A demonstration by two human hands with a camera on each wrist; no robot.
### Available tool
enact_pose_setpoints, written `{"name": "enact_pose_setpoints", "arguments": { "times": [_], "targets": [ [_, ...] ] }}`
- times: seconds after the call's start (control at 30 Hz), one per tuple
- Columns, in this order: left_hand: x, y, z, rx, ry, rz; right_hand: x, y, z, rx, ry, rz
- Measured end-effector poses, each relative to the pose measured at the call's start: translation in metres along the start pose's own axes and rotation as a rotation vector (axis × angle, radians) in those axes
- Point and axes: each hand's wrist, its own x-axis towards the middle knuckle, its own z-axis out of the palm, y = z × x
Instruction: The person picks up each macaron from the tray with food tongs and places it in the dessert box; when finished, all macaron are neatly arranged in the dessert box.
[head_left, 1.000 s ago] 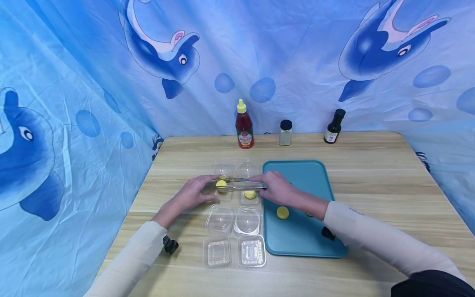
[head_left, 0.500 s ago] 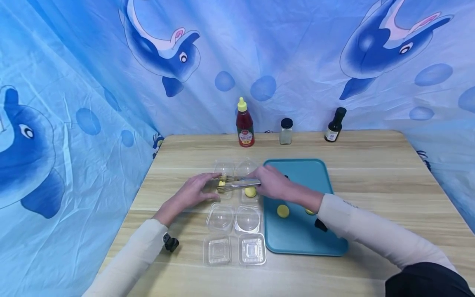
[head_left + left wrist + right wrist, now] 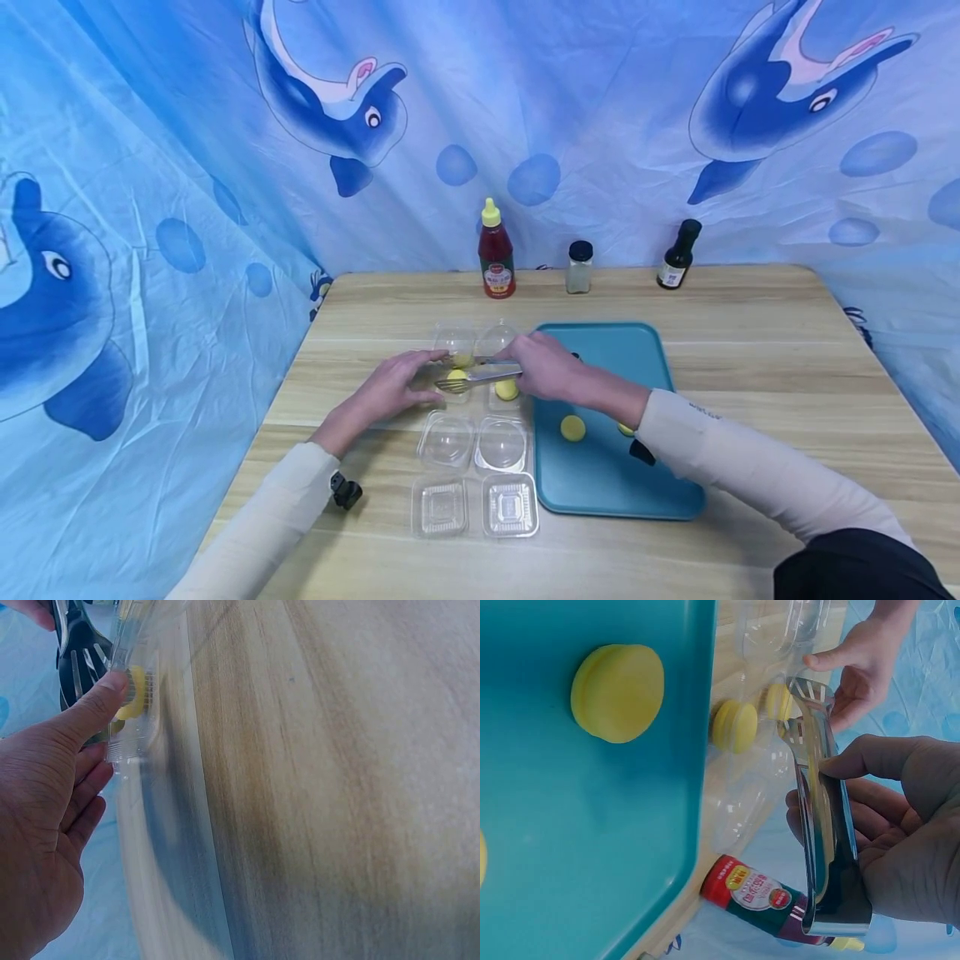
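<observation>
We pinch the metal tongs (image 3: pixel 487 377) in our right hand (image 3: pixel 553 367), their tips at the yellow round cake (image 3: pixel 457 377) in a clear container (image 3: pixel 459 397), our left hand (image 3: pixel 393 383) spread wide at its left edge.

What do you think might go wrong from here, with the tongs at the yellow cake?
Moving the tongs in the right hand could nudge the yellow cake by their slotted tips. The clear container looks thin, so the left hand, right at its edge, might shift it. The right sleeve reaches over the blue tray and might brush the yellow pieces there.
</observation>
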Motion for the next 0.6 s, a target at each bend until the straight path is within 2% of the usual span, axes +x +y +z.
{"name": "enact_pose_setpoints", "arguments": {
  "times": [0.4, 0.6],
  "targets": [
    [0.000, 0.000, 0.000, -0.001, -0.004, -0.002, 0.001, -0.022, -0.003, -0.114, -0.023, 0.062],
    [0.000, 0.000, 0.000, 0.000, -0.007, -0.003, 0.001, -0.024, -0.002, -0.128, -0.007, 0.052]
  ]
}}
